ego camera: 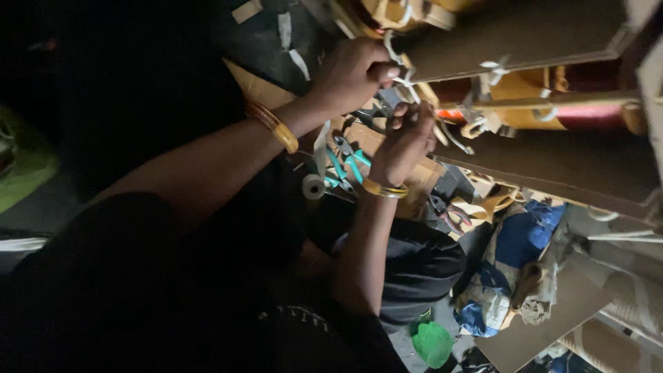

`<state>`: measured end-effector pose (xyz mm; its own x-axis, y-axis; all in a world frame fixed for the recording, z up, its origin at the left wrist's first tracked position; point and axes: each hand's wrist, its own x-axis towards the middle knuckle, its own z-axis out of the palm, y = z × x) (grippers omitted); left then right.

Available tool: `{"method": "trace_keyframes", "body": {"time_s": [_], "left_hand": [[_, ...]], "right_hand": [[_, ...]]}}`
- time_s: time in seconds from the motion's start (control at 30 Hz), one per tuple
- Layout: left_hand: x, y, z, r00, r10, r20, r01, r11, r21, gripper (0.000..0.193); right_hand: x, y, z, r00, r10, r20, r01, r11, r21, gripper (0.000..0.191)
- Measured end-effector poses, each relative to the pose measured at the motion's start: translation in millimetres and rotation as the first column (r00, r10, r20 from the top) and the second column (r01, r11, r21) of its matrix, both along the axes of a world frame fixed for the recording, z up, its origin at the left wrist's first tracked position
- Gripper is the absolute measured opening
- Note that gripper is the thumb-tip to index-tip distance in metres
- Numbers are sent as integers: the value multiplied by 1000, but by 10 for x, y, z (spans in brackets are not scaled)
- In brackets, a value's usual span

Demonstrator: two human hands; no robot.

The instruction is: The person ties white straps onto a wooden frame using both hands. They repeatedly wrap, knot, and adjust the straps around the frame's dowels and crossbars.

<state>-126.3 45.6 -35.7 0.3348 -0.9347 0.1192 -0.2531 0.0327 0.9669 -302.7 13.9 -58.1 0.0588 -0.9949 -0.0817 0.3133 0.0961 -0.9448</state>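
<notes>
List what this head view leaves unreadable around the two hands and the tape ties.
- Left hand: closed fist hides how the white tape strip is held.
- Right hand: fingers curl away; any contents hidden.
- Teal-handled pliers: partly covered by the right wrist.
- Left half of the frame: too dark.
- Wound coil: cut off at the right edge.

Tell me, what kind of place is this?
Probably a repair workshop. Copper wire coils tied with white tape, teal-handled pliers and a tape roll lie by the hands.
</notes>
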Motion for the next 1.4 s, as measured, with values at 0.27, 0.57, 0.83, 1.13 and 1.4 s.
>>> {"method": "trace_keyframes", "body": {"time_s": [0.27, 0.57, 0.83, 1.13, 1.4], "left_hand": [[-86, -54, -238, 944, -167, -285, 199, 977, 84, 28], [-182, -112, 30, 800, 65, -596, 88, 971, 224, 21], [-283, -131, -206, 808, -59, -586, 6, 996, -92, 34], [-532, 86, -61, 655, -112, -747, -298, 870, -392, 23], [-526, 271, 31, 116, -207, -971, -181, 957, -225, 15]], "right_hand": [[-37, 8, -45, 625, -381, -681, -476, 505, -720, 23], [-363, -233, 282, 401, -343, -850, -709, 471, -525, 24], [-266, -143, 48, 679, 39, -734, -411, 848, -335, 22], [-57, 170, 906, 349, -374, -859, -816, 329, -475, 12], [130, 203, 1293, 358, -245, -901, -848, 319, -424, 12]]}}
